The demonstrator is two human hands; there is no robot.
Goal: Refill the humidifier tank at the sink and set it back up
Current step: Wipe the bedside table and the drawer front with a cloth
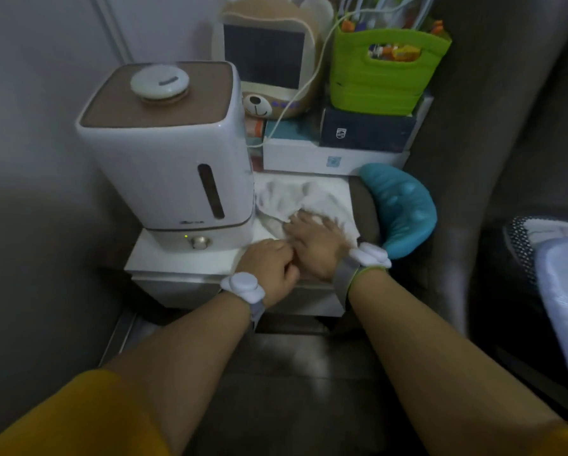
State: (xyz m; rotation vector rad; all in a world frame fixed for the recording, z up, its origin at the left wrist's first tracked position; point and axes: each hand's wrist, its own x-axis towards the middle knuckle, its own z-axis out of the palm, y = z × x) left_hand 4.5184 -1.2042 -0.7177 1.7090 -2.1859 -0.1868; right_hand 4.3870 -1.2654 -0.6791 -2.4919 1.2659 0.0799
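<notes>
On top of a small white cabinet [164,258] stands the humidifier [167,149]. It is tall and stands straight up, with its long side going up and down. Its round white cap [160,81] is on the brown top. Its knob [201,242] and a tiny green light [186,236] face the person, and so does the dark water window [211,191].

Just beside it, on the right, lies a crumpled white cloth [305,199]. The right hand [315,240] lies flat on the cloth with straight fingers, pressing it. The left hand [269,266] is next to it with curled fingers; I cannot tell if it pinches the cloth.

Behind are boxes, a green bag [384,70] and a bear toy [259,105]. A blue cushion [404,205] sits on the right. The wall on the left is grey, and the floor is dark.
</notes>
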